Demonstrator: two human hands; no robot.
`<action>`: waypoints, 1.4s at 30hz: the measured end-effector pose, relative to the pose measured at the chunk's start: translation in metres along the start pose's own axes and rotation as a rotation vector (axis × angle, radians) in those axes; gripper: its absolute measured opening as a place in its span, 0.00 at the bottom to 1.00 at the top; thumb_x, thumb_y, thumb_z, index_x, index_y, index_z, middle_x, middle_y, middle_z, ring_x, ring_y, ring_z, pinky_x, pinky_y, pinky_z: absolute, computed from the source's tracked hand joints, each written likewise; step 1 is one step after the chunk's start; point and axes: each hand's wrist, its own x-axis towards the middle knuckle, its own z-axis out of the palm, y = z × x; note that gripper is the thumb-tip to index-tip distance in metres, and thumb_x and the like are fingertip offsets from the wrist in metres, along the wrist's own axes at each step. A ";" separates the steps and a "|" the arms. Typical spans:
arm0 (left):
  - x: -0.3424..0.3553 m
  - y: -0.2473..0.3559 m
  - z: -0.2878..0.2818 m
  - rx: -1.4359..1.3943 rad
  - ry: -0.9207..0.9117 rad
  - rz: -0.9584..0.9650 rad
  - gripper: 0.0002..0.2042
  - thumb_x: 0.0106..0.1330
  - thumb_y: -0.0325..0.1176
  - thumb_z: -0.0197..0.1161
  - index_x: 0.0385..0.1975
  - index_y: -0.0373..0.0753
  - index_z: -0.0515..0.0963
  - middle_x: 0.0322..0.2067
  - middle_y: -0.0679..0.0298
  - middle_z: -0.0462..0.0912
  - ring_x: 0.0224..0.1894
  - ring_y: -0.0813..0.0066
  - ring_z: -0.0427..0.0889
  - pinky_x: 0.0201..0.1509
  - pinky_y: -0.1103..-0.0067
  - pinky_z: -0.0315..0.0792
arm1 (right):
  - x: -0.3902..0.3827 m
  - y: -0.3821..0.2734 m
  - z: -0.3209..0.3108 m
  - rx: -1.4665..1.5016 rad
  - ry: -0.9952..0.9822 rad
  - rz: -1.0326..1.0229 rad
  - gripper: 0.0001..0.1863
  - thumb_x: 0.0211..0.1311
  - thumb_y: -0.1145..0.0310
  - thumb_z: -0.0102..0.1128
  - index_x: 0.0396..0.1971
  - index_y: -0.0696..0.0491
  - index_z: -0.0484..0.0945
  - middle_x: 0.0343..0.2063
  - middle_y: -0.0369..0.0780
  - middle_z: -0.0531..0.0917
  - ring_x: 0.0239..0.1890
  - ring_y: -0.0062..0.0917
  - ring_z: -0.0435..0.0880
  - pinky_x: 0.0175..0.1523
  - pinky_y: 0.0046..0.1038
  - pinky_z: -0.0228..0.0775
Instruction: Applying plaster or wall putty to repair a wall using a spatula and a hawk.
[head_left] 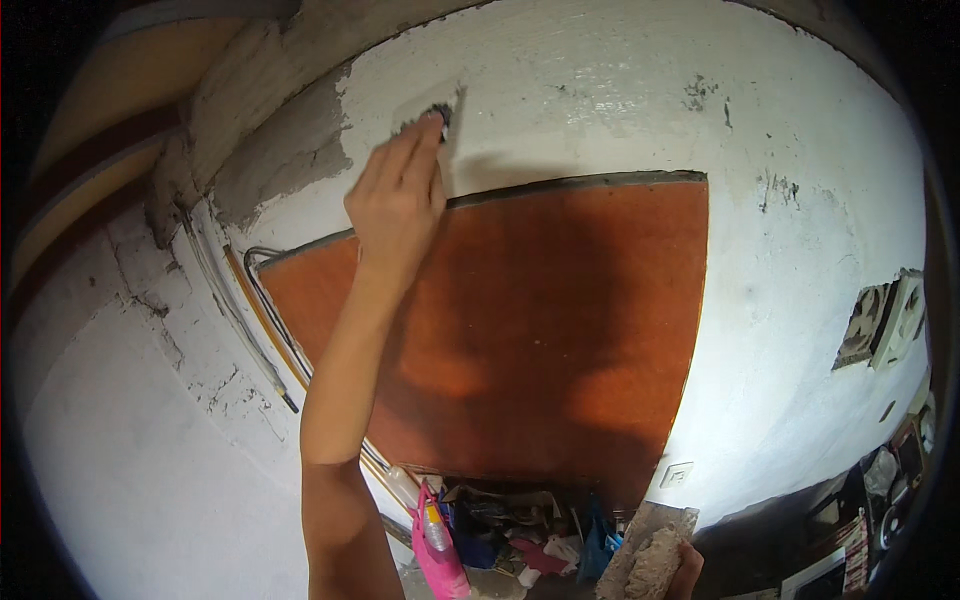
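Observation:
My left hand [398, 200] is raised against the white wall [600, 90], above a reddish-brown wooden panel [530, 320]. Its fingers are closed on a small scraper [441, 112], mostly hidden by the hand, with a dark part showing at the fingertips against the wall. Low on the right, my right hand [686, 572] grips the edge of a putty board [640, 530]. Only a few of that hand's fingers show. A lump of grey-beige putty [657, 566] lies on the board.
Bare grey plaster [290, 155] shows left of the white coat. Cables [235, 310] run down the left corner. Below the panel are a pink bag [438, 555] and mixed clutter. A wall socket [676, 474] and a vent block [868, 320] are at right.

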 end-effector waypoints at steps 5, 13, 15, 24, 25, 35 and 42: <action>-0.015 0.015 0.000 0.129 -0.243 0.228 0.17 0.53 0.25 0.63 0.45 0.40 0.81 0.39 0.66 0.82 0.37 0.70 0.81 0.37 0.77 0.78 | -0.002 0.004 0.006 0.005 -0.015 0.013 0.21 0.64 0.59 0.46 0.38 0.63 0.79 0.31 0.45 0.83 0.30 0.33 0.84 0.38 0.32 0.78; -0.008 0.002 0.003 0.048 0.052 0.032 0.12 0.57 0.26 0.62 0.42 0.40 0.82 0.40 0.70 0.82 0.39 0.73 0.81 0.35 0.77 0.79 | -0.004 0.006 0.009 0.003 -0.009 0.027 0.21 0.65 0.59 0.46 0.38 0.64 0.79 0.31 0.45 0.83 0.31 0.33 0.84 0.39 0.33 0.78; -0.010 0.012 0.006 -0.076 -0.136 -0.095 0.14 0.57 0.22 0.61 0.41 0.45 0.84 0.36 0.70 0.84 0.35 0.71 0.83 0.36 0.76 0.79 | -0.005 0.006 0.009 0.007 -0.007 0.029 0.21 0.65 0.60 0.47 0.38 0.64 0.79 0.31 0.45 0.83 0.31 0.33 0.84 0.39 0.33 0.78; -0.006 0.008 0.009 0.057 0.012 0.064 0.12 0.57 0.27 0.63 0.42 0.41 0.82 0.37 0.71 0.82 0.38 0.76 0.81 0.33 0.79 0.78 | -0.007 0.003 0.007 0.006 0.003 0.020 0.20 0.66 0.60 0.47 0.38 0.64 0.79 0.32 0.44 0.84 0.31 0.33 0.84 0.39 0.33 0.78; -0.003 0.009 0.010 0.066 -0.029 -0.013 0.12 0.56 0.27 0.63 0.42 0.41 0.83 0.36 0.70 0.82 0.37 0.76 0.81 0.32 0.79 0.77 | -0.007 0.004 0.007 0.008 0.001 0.020 0.20 0.66 0.60 0.47 0.38 0.64 0.79 0.32 0.44 0.84 0.31 0.33 0.84 0.40 0.33 0.78; -0.003 0.018 0.006 0.028 0.020 0.120 0.13 0.56 0.26 0.63 0.43 0.42 0.82 0.36 0.71 0.81 0.36 0.78 0.81 0.31 0.80 0.77 | -0.010 0.002 -0.011 0.055 0.022 0.034 0.20 0.67 0.61 0.47 0.37 0.64 0.80 0.32 0.44 0.84 0.32 0.33 0.84 0.40 0.33 0.79; -0.006 0.028 -0.002 0.047 -0.111 0.184 0.13 0.52 0.25 0.65 0.39 0.42 0.83 0.35 0.72 0.82 0.35 0.78 0.81 0.31 0.81 0.76 | -0.004 0.008 -0.020 -0.128 0.061 -0.105 0.20 0.67 0.61 0.46 0.37 0.65 0.80 0.33 0.43 0.84 0.34 0.32 0.84 0.41 0.32 0.78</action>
